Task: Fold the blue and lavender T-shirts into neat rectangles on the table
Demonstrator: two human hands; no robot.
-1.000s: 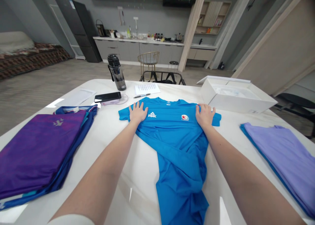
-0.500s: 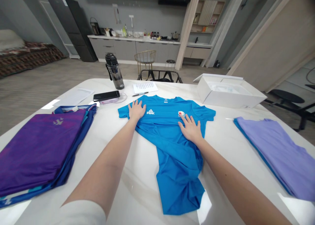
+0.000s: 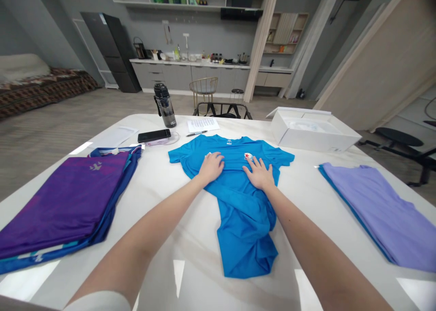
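Note:
A blue short-sleeved T-shirt (image 3: 235, 197) lies front up on the white table, its collar away from me. The chest and sleeves are spread out, while the lower part is bunched and twisted towards me. My left hand (image 3: 211, 166) rests on the chest and covers most of the white logo there. Over on the other side of the chest, my right hand (image 3: 259, 172) lies on the cloth just below the round badge (image 3: 248, 156). Both hands are open, fingers apart, and neither grips the fabric.
Folded shirts, purple on top (image 3: 64, 202), are stacked at left. A lavender folded shirt (image 3: 378, 206) lies at right on a blue one. Behind stand a water bottle (image 3: 165, 106), a phone (image 3: 154, 135), a pen (image 3: 196, 133), a printed sheet (image 3: 203, 124) and an open white box (image 3: 313, 131).
My left hand has slid right across the chest, from near the sleeve onto the white logo. My right hand stays beside the badge. The view has tilted up slightly.

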